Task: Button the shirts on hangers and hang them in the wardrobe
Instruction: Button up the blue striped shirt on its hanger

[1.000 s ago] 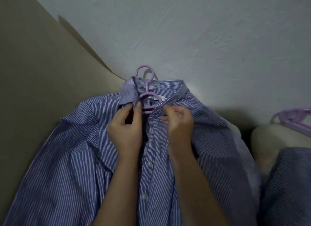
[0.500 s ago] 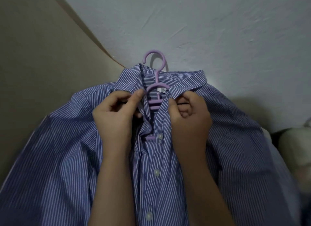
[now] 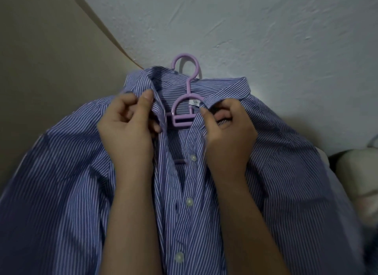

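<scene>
While the striped shirt (image 3: 286, 172) lay flat before us on its lilac hanger (image 3: 185, 113), collar away from us and placket running toward us, our left hand (image 3: 126, 129) pinched the left collar edge and our right hand (image 3: 227, 131) pinched the right one — both equally near. The gap at the neck lay between them, so we judged the top button came next — the edges drawn inward.

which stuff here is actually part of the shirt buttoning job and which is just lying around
In the job: striped shirt, purple hanger, white buttons, left hand and right hand, each gripping a collar side.

Lying about: cream cushion at the right edge, beige panel on the left.
</scene>
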